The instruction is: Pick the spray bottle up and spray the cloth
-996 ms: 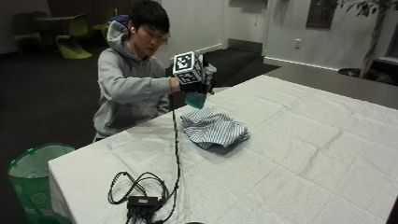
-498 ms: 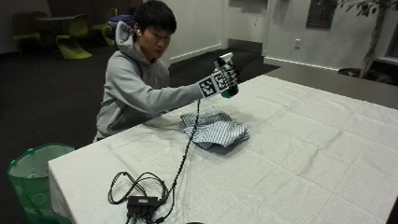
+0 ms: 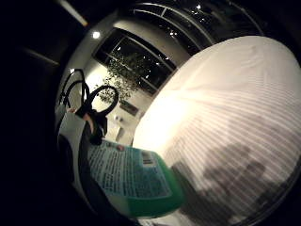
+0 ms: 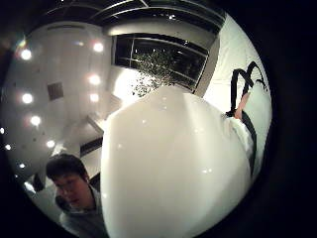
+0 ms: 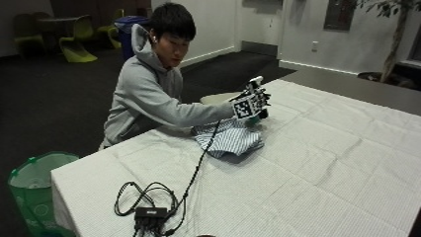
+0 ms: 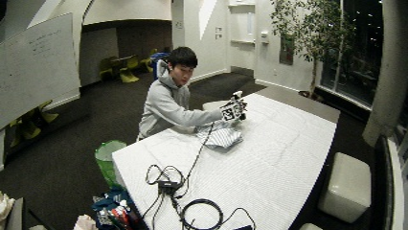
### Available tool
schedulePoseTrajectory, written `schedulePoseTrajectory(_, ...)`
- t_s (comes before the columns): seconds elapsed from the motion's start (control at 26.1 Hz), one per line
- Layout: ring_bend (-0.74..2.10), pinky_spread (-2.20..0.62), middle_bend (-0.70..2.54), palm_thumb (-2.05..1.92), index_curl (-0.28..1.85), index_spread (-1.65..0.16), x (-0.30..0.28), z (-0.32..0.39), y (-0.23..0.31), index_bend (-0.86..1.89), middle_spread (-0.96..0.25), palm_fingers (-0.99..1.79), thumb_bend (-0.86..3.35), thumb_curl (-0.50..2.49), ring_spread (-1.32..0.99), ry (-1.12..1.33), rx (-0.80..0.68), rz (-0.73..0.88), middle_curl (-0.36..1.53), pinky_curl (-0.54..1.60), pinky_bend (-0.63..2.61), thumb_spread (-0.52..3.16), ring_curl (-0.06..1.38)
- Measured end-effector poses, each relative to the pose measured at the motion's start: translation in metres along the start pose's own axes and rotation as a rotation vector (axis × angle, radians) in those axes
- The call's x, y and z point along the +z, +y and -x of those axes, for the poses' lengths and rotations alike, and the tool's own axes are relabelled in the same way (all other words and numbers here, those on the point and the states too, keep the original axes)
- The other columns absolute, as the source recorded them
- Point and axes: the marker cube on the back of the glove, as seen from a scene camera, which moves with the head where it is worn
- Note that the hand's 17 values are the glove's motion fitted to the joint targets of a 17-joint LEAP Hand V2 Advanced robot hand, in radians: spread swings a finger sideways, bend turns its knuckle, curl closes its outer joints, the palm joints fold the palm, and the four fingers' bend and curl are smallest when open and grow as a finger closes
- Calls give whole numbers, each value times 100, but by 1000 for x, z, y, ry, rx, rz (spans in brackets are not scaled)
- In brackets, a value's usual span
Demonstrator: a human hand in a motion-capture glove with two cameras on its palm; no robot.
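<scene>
Right hand [image 5: 253, 104] clamped on the spray bottle [image 3: 136, 181] has swung out beyond the cloth [image 5: 228, 139], now needs aiming back

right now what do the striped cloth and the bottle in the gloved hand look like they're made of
The blue-and-white striped cloth looks like soft woven fabric, likely cotton: it lies crumpled in limp folds on the table. The white spray bottle with a green base looks like smooth glossy plastic, catching small highlights, with a printed paper or film label. The gloved right hand grips it.
</scene>
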Motion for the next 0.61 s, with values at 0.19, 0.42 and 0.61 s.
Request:
schedulePoseTrajectory(0.19, 44, -29, 44, 93, 53, -16, -8, -11, 38, 40, -10, 132, -4, 75, -16, 88, 22, 354, 45, 38, 43, 26, 42)
schedulePoseTrajectory(0.42, 35, -20, 33, 91, 45, -22, -15, -11, 26, 6, -8, 79, -3, 73, -14, 159, 51, 283, 42, 40, 52, 49, 39)
schedulePoseTrajectory(0.61, 35, -7, 23, 87, 39, -26, -43, 12, 53, 1, -6, 35, -4, 68, -12, 101, 88, 363, 40, 45, 60, 64, 42)
